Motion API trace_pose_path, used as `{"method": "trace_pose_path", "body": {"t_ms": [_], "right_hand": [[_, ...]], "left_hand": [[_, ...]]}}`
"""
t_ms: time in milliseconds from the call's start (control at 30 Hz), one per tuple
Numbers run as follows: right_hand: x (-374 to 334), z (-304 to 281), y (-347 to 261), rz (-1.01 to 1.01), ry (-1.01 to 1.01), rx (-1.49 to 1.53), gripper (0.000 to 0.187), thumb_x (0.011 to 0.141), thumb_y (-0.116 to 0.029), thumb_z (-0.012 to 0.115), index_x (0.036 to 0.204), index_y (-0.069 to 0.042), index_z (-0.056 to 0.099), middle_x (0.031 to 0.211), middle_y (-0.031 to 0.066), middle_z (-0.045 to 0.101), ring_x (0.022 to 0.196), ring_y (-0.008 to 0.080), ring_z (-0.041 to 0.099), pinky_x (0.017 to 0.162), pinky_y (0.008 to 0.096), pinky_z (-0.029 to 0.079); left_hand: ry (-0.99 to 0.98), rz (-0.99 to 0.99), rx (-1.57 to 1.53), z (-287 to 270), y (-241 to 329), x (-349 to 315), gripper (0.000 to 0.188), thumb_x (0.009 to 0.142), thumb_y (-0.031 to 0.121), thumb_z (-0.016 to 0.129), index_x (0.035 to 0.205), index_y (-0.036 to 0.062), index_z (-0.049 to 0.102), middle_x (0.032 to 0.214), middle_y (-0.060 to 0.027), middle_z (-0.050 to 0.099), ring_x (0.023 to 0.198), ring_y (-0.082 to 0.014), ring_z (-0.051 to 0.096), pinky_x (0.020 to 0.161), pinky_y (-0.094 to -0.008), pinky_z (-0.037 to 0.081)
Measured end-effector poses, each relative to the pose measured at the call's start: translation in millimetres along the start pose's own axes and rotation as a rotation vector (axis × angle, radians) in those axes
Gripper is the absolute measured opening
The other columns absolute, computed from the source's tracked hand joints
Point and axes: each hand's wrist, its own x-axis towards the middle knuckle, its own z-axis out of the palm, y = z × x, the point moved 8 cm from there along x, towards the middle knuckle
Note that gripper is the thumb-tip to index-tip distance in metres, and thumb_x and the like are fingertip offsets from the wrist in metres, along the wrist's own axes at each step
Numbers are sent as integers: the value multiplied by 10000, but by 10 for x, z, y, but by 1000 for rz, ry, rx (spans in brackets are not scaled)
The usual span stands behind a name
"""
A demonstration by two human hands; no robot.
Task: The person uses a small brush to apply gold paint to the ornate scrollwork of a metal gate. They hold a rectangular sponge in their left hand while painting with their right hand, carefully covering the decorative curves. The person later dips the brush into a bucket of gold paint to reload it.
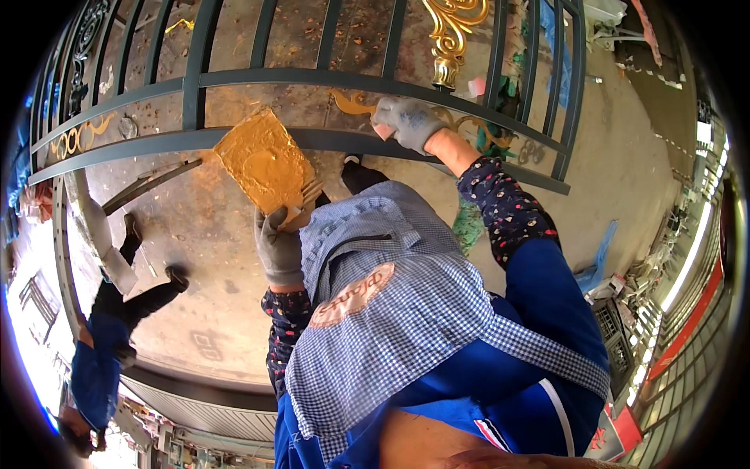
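Observation:
My left hand point(279, 248), in a grey work glove, grips the lower edge of a square palette board point(264, 160) thickly smeared with gold paint. My right hand point(408, 123), also gloved with some bare fingertip showing, is closed beside a gold scroll ornament point(353, 102) between two rails of a dark grey metal gate point(297, 76). Anything pinched in its fingers is too small to make out. To the right of that hand, more scrollwork point(476, 129) is partly gold. Above it, a shiny gold ornament point(451, 43) stands among the bars.
A co-worker in dark blue point(101, 336) is at the left, near a long metal bar point(66, 258). Blue plastic sheeting point(600, 258) and green netting point(469, 227) lie on the floor at the right. Clutter and stacked materials point(625, 313) line the right side.

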Motion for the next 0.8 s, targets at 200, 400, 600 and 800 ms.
{"method": "trace_pose_path", "body": {"t_ms": [200,400,600,800], "right_hand": [[-208,-110,45,-117,-281,-396,105,880,-242,616,916,-153,661,1050,32,593,1033,230,612,842,378,508],[-345,-349,280,154,-94,-102,225,828,-102,604,1039,-151,668,1096,67,598,1018,297,619,867,411,512],[-360,-23,125,-32,-69,-204,173,785,-71,648,949,-127,654,1094,65,601,1042,274,598,884,391,490],[-540,-20,202,-203,-418,-483,167,847,-205,671,1006,-153,670,1084,52,586,1053,233,609,867,386,488]], "left_hand": [[20,32,16,8,-35,-70,496,883,91,576,1355,-25,480,1301,-152,578,1202,-279,576,1019,-378,476],[19,55,6,11,-127,-137,507,886,99,576,1366,-23,467,1314,-157,569,1206,-286,575,1017,-380,478],[14,62,21,58,-174,-189,504,888,99,578,1365,-22,467,1313,-160,570,1206,-282,574,1013,-381,480],[25,56,-7,31,-235,-242,490,884,83,573,1353,-27,480,1313,-153,572,1208,-278,570,1027,-378,464]]}}
